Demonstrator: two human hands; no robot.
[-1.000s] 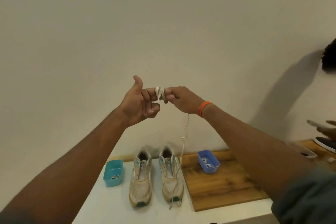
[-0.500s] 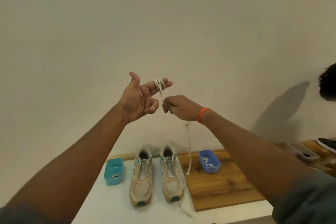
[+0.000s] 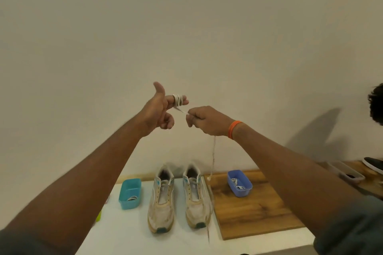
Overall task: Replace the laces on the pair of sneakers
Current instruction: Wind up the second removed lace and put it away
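Two sneakers (image 3: 179, 198) sit on white table (image 3: 128, 232) beside wooden board (image 3: 255, 209).

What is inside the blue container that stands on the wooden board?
The blue container holds small white coiled pieces, likely laces. Its near wall hides the bottom, so their number is unclear.

Soft warm light, big shadow (image 3: 315, 136) on wall at right; edges bowed, slight blur.

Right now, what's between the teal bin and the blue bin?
In the head view, the two sneakers, left and right, stand side by side between the teal bin and blue bin.
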